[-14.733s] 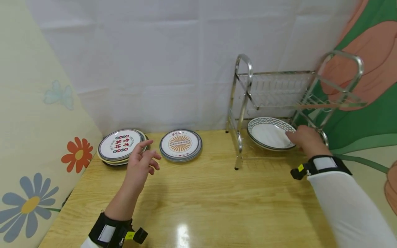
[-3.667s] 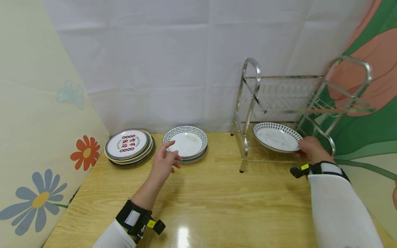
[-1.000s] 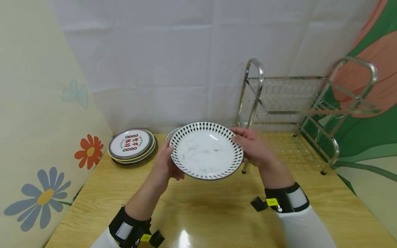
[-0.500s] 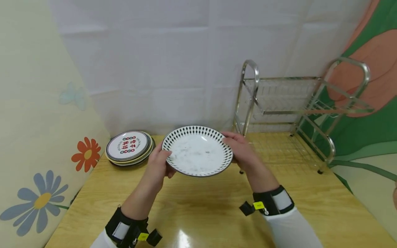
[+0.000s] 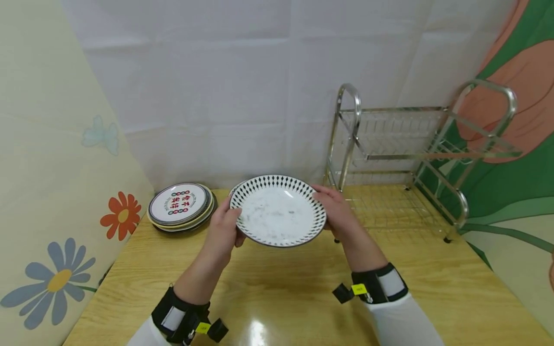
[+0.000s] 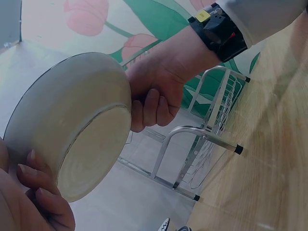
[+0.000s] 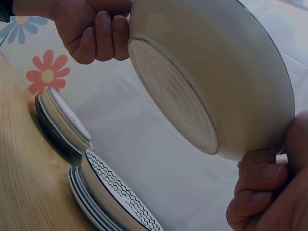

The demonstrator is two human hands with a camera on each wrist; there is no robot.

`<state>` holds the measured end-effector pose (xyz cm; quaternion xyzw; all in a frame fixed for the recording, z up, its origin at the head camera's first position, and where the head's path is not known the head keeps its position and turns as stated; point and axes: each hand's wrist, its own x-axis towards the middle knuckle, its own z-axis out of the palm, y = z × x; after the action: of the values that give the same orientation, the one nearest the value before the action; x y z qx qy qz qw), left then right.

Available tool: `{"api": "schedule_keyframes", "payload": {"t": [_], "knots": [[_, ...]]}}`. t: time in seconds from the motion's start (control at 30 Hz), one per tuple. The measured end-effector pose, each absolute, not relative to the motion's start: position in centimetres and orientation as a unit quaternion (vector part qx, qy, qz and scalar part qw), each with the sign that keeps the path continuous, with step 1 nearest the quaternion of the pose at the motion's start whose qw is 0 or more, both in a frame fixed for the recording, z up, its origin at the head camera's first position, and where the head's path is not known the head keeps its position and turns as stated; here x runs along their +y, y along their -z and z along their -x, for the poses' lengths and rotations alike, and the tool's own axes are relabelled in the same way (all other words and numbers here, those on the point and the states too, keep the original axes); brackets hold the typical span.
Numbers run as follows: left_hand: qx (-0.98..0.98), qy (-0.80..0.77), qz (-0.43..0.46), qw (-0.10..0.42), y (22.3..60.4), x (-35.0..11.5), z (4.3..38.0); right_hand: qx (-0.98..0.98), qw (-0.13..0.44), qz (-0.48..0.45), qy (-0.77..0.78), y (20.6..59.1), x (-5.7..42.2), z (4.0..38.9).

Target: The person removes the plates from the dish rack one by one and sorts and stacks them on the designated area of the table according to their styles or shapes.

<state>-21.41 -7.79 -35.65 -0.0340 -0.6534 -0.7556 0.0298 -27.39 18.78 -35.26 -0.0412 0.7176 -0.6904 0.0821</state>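
Two hands hold one plate in the head view: a shallow white dish with a black diamond border, lifted above the wooden table near its middle. The left hand grips the rim at nine o'clock, fingers curled under it; the right hand grips the rim at three o'clock the same way. At ten o'clock from the plate a stack of printed plates lies on the table. At two o'clock stands a chrome dish rack, both tiers bare. Behind is a white cloth wall; a flowered panel closes the left side and a green and pink panel the right.

In the left wrist view the plate's pale underside fills the left half, left fingertips curled against it at seven o'clock and the right hand clasping the far edge. The rack's feet rest on the table.

In the right wrist view the plate is seen from below, the right hand's fingers at five o'clock, the left hand at eleven. Directly below lies a stack of wavy-rimmed plates, the printed stack just beside it.
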Motion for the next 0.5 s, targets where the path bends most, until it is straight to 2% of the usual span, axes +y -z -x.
{"api": "schedule_keyframes", "payload": {"t": [0.27,0.5], "knots": [[-0.65,0.759,0.021,0.031,36.2,-7.5,21.5,0.706,0.064,0.039,0.704,35.7,18.8,27.4],[-0.659,0.749,0.03,0.065,36.0,-7.4,23.1,0.688,0.043,0.06,0.722,35.6,18.9,27.2]]}}
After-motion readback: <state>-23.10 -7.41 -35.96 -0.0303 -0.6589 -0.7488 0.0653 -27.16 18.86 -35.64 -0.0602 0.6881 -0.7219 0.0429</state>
